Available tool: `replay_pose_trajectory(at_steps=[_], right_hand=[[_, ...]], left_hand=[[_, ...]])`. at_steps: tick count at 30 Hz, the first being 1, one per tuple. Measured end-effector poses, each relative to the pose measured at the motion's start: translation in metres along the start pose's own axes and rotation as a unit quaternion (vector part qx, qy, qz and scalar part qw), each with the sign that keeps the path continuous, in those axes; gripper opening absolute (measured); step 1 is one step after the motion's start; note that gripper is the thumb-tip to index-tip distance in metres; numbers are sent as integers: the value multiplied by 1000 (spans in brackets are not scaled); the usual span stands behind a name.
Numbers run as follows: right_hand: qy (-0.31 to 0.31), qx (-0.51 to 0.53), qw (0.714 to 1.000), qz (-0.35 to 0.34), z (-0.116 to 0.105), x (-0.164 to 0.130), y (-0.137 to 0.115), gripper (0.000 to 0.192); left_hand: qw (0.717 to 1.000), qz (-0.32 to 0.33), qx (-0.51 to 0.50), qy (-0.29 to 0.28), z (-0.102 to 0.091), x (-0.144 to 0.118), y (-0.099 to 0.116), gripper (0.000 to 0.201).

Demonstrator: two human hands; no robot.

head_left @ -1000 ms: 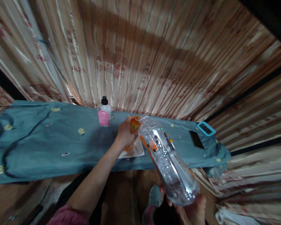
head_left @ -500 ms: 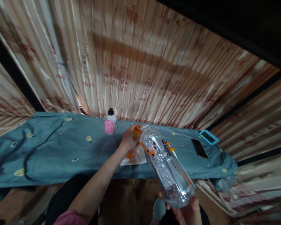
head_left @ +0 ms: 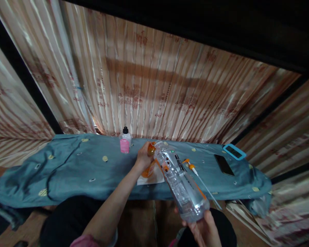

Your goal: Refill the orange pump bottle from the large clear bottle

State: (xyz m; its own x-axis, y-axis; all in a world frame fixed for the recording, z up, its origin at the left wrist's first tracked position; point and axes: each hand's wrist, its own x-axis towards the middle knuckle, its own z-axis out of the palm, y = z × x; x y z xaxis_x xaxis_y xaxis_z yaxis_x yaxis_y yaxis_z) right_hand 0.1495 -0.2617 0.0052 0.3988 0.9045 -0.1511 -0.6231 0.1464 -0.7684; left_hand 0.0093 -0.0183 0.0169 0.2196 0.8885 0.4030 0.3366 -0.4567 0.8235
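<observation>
Progress: water is passing, as far as the tilt shows, from the large clear plastic bottle [head_left: 181, 183] into the small orange round bottle [head_left: 151, 150]; the big bottle's mouth meets the small one's neck, and some water remains near its raised base, so pouring looks part done.
Right hand: right hand [head_left: 204, 230] wraps the big bottle's base from below, fingers curled around it, holding it slanted above the table's near edge.
Left hand: left hand [head_left: 143, 157] closes round the orange bottle, steadying it upright over the white paper sheet [head_left: 151, 176].
Loose part: orange pump head with long thin white tube [head_left: 195, 171] lies on the cloth beside the big bottle, off its bottle.
Surface: table under a soft blue-grey cloth with pale round motifs [head_left: 67, 168], creased and draped.
Materials: big bottle is thin ribbed plastic with an orange label; the orange one is glossy, possibly translucent, though blur hides detail.
Others: small clear bottle with black cap and pink label [head_left: 125, 140] near striped satin curtain [head_left: 154, 89]; black phone [head_left: 224, 164]; blue-framed device [head_left: 234, 151].
</observation>
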Motion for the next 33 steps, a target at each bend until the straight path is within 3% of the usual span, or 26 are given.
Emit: replay_pose_trajectory(at_steps=[7, 18, 26, 33], right_hand=[[31, 11, 999, -6, 11, 0, 3, 45], [41, 28, 999, -10, 5, 1, 13, 55], [29, 21, 999, -1, -5, 2, 17, 84], [-2, 24, 1000, -1, -5, 1, 12, 61]], left_hand=[[999, 28, 16, 0, -2, 3, 1, 26], [999, 38, -3, 9, -2, 2, -1, 21], [998, 46, -34, 5, -4, -2, -1, 23], [997, 39, -63, 22, 3, 0, -10, 23]])
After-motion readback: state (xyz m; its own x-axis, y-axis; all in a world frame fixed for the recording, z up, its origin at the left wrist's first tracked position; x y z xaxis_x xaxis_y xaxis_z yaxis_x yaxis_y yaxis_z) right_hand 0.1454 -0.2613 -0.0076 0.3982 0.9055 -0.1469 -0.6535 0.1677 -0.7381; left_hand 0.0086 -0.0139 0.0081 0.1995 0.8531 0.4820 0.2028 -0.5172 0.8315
